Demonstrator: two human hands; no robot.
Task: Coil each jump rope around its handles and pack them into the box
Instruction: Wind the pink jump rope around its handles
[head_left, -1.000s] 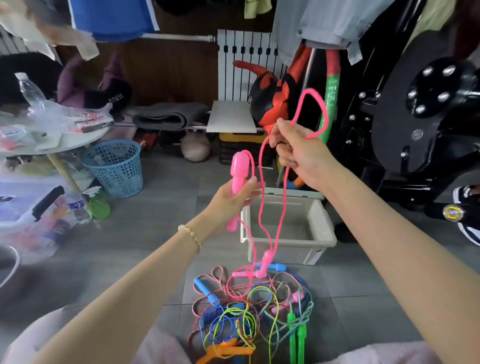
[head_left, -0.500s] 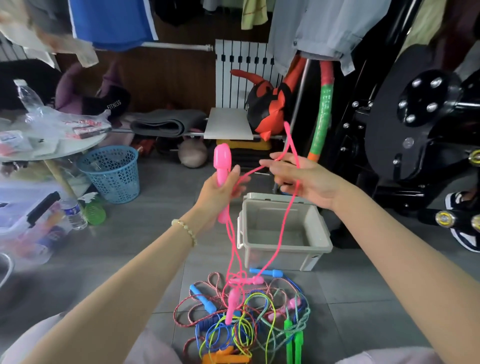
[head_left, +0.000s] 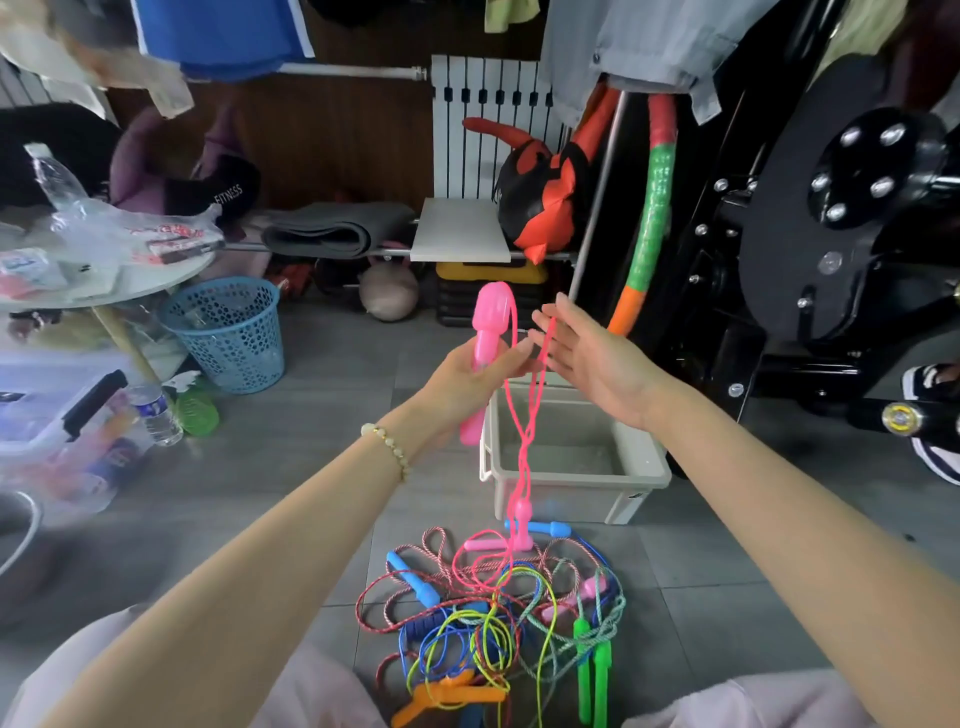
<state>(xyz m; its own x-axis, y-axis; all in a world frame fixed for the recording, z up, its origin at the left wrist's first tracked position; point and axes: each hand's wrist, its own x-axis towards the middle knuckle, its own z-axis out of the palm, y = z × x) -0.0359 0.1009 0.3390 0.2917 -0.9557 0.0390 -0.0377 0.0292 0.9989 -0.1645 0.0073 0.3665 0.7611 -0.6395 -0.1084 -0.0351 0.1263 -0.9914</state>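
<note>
Above grey floor (head_left: 311, 467) — right hand (head_left: 587, 358) has opened.

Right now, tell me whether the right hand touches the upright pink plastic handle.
Apart: head view shows a gap between the right hand and the pink plastic handle, gripped by the left hand.

Even soft daylight; blurred, wide-angle-bent edges.

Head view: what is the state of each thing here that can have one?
left hand, grips the pink handle upright.
right hand, open, pink cord across its fingers.
pink cord, hanging loose, not coiled.
box, open, no rope inside.
other ropes, tangled on the floor.
</note>
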